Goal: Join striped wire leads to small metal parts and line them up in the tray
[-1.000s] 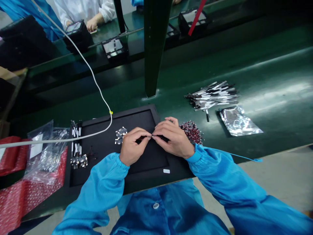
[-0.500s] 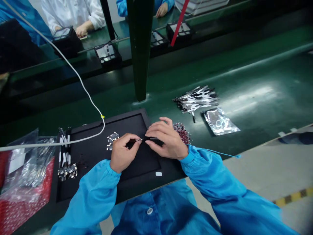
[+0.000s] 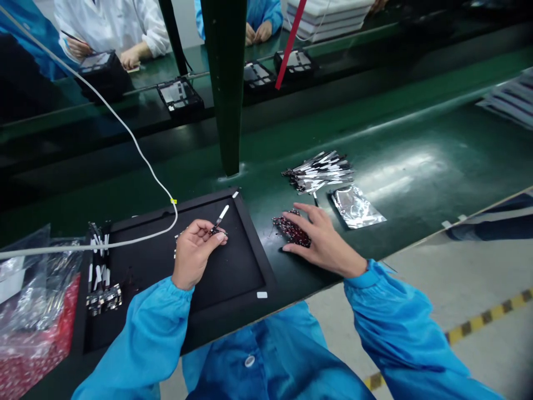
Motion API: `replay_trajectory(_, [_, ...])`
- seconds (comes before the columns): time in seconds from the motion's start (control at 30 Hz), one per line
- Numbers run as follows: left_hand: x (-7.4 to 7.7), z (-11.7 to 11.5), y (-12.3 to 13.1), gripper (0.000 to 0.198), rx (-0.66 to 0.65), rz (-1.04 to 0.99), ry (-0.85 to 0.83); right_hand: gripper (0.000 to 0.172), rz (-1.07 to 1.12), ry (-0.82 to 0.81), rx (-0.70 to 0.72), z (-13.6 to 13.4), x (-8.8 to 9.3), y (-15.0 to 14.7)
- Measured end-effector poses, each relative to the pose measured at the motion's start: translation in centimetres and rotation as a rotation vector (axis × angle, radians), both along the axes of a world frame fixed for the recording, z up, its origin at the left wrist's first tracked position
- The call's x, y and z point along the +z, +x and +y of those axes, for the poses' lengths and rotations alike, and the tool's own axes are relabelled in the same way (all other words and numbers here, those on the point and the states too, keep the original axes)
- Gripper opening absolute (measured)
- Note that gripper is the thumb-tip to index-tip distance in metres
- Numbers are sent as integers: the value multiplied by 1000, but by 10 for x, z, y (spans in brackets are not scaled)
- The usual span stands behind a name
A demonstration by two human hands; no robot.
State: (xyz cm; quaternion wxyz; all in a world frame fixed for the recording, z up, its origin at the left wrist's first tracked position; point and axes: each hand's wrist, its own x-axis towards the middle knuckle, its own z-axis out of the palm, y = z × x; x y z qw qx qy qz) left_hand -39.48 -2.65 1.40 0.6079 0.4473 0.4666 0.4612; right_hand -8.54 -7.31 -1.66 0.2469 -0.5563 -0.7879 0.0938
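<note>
A foil bag [image 3: 356,206] lies on the green conveyor belt [image 3: 416,144], a dark post [image 3: 225,83] standing beyond it.

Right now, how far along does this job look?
Probably done: a row of strips on the tray's left side. In hand: the left hand pinches one strip. Left: the loose strip bundle and the dark red pieces by the right hand.

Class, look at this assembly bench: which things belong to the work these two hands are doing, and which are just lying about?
Part of the work:
left hand pinching a black-and-white strip
right hand at a heap of dark red parts
black tray

Lying about:
bundle of strips
foil bag
red bubble wrap
white cable
</note>
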Motion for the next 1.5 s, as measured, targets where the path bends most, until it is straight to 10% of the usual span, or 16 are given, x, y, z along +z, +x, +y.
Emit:
replay_trajectory(0.3, [3,-1,0,32,-19,-58,-53,56,-195,25,42,32,-20,-5])
replay_trajectory(0.57, [5,-1,2,30,-2,-25,-74,12,-99,50,280,31,-6,-21])
replay_trajectory(1.13, [-2,-7,5,53,-20,43,-31,9,443,178,232,29,31,-77])
replay_trajectory(1.3, [1,-9,4,4,-203,230,87,19,478,244,263,33,19,-101])
replay_trajectory(1.5, [9,-14,7,11,-249,193,92,31,442,340,312,31,11,-101])
